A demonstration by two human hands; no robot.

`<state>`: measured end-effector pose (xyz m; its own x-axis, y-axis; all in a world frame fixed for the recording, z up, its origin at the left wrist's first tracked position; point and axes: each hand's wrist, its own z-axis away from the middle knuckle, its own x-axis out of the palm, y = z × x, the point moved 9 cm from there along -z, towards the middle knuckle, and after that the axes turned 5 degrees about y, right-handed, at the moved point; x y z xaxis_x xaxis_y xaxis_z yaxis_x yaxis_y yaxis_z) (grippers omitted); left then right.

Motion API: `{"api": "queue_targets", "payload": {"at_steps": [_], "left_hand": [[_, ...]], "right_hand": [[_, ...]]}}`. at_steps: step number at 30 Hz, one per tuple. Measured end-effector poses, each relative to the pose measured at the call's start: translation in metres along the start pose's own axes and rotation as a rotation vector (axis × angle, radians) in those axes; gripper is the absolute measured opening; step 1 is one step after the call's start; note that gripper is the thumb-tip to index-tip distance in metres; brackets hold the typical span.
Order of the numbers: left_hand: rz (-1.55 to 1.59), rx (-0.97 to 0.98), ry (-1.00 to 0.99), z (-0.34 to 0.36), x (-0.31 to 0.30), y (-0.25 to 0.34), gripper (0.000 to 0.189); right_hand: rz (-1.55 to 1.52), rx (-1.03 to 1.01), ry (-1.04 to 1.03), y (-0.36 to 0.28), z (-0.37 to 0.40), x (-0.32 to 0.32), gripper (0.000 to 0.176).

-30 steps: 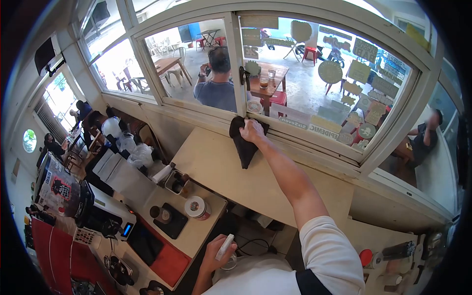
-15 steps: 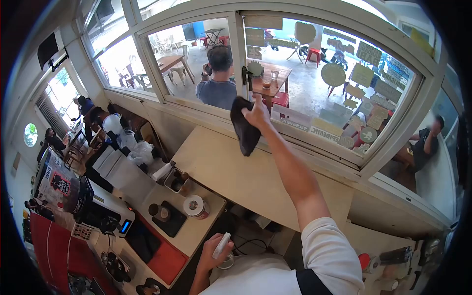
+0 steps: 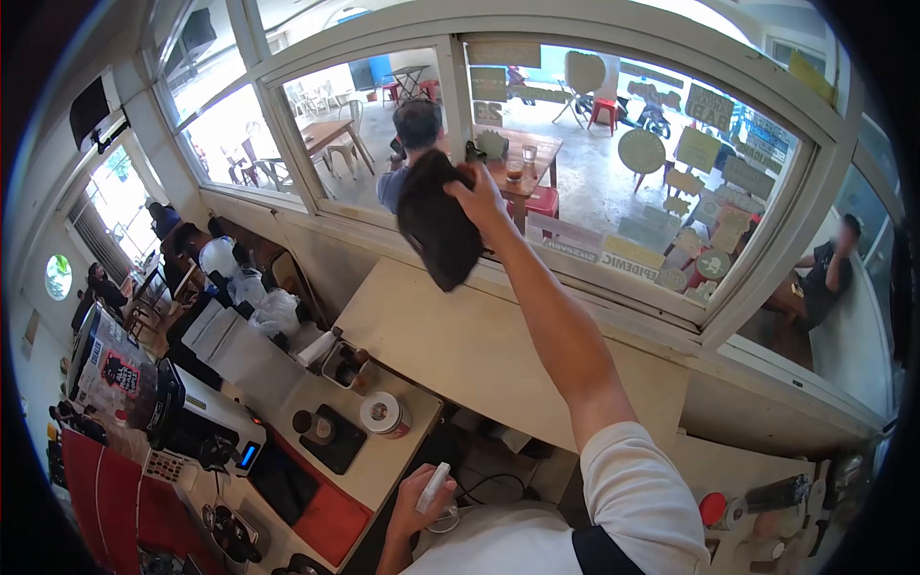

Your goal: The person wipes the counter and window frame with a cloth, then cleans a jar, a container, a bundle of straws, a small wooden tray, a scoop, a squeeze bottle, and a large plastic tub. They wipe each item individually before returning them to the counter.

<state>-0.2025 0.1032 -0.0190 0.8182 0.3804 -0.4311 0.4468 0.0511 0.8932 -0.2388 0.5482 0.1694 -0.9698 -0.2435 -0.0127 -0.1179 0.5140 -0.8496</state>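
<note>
Cloth (image 3: 438,222) higher, prsn (image 3: 418,124) partly behind

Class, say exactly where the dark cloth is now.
In the head view, the dark cloth hangs from the right hand, just above the picture's middle, before the window post, with the counter below.

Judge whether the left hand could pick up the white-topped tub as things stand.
Probably not as is: the left hand looks near the white-topped tub and nothing visible stands between them, but it holds what looks like a spray bottle, which would likely need setting down first.
</note>
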Motion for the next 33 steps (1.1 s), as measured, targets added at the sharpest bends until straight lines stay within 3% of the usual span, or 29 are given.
{"api": "queue_targets", "payload": {"at_steps": [2,5,6,8,10,14,16,17,20,23,27,29,30,33], "left_hand": [[0.029,-0.007,0.001,0.004,0.000,0.000,0.018],[0.043,0.021,0.032,0.003,-0.003,0.000,0.018],[0.046,0.032,0.040,0.004,-0.003,0.000,0.018],[0.017,0.009,0.037,0.002,-0.004,-0.003,0.019],[0.003,0.011,0.016,-0.002,-0.001,-0.007,0.020],[0.037,0.018,-0.080,-0.015,0.020,-0.004,0.025],[0.029,0.020,-0.125,-0.024,0.034,0.004,0.026],[0.024,0.052,-0.163,-0.030,0.044,0.016,0.038],[-0.021,0.099,-0.329,-0.046,0.078,0.032,0.029],[-0.055,0.146,-0.434,-0.055,0.111,0.056,0.031],[-0.019,0.223,-0.562,-0.055,0.151,0.075,0.025],[-0.009,0.253,-0.589,-0.054,0.166,0.083,0.023],[-0.017,0.255,-0.597,-0.054,0.173,0.087,0.022],[-0.027,0.272,-0.622,-0.049,0.186,0.089,0.022]], "right_hand": [[-0.166,0.038,0.083,-0.011,-0.018,-0.001,0.055],[-0.164,0.141,-0.009,0.003,-0.045,-0.001,0.056],[-0.081,0.070,-0.014,-0.004,-0.040,-0.004,0.056],[0.099,-0.068,-0.018,-0.014,-0.007,-0.007,0.058],[-0.121,-0.118,-0.003,0.007,0.039,-0.011,0.050],[-0.048,0.157,0.013,0.001,0.158,-0.100,0.041],[-0.069,0.152,0.159,-0.025,0.220,-0.161,0.032],[-0.008,0.076,0.322,-0.029,0.253,-0.190,0.031],[0.257,-0.149,0.630,-0.046,0.333,-0.265,0.033],[0.556,-0.182,0.867,-0.052,0.371,-0.337,0.039],[0.678,-0.412,0.988,-0.078,0.345,-0.416,0.041],[0.700,-0.409,0.922,-0.066,0.309,-0.448,0.048],[0.977,-0.427,0.881,-0.059,0.290,-0.454,0.045],[1.110,-0.074,0.727,0.022,0.274,-0.482,0.040]]}}
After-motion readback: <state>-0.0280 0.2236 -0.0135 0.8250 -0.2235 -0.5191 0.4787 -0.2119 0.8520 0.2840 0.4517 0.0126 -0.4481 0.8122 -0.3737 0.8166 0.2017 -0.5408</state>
